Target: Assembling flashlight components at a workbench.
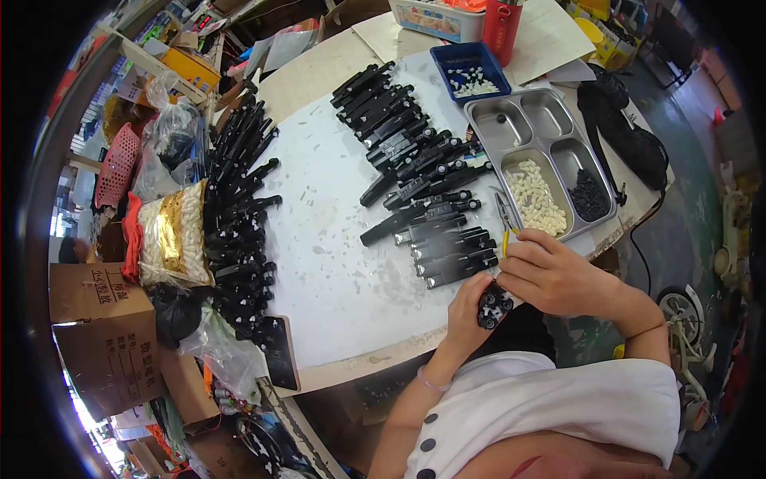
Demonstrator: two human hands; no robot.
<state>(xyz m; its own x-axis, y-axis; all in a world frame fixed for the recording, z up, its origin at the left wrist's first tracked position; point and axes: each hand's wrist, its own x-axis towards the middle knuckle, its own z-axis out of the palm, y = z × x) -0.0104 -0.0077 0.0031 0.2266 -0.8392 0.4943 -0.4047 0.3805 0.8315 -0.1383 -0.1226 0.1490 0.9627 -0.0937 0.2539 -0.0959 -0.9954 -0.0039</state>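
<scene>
Near the table's front edge, my left hand (465, 318) grips a black plastic part (495, 308) with a knobbly end turned upward. Beside it, my right hand (552, 275) holds pliers (506, 217) with yellow handles, their jaws pointing away from me toward the metal tray. Its lower fingers come close to the black part; whether they touch it I cannot tell. Just beyond my hands lies a row of similar black parts (455, 254). The four-compartment metal tray (546, 144) holds small cream pieces (536, 195) and small black pieces (589, 194).
A blue bin (458, 55) with white pieces stands behind the tray, next to a red bottle (501, 33). More black parts (235, 215) line the table's left side. A phone (278, 354) lies at the front left edge, near a cardboard box (112, 343) and a bulging bag (170, 231).
</scene>
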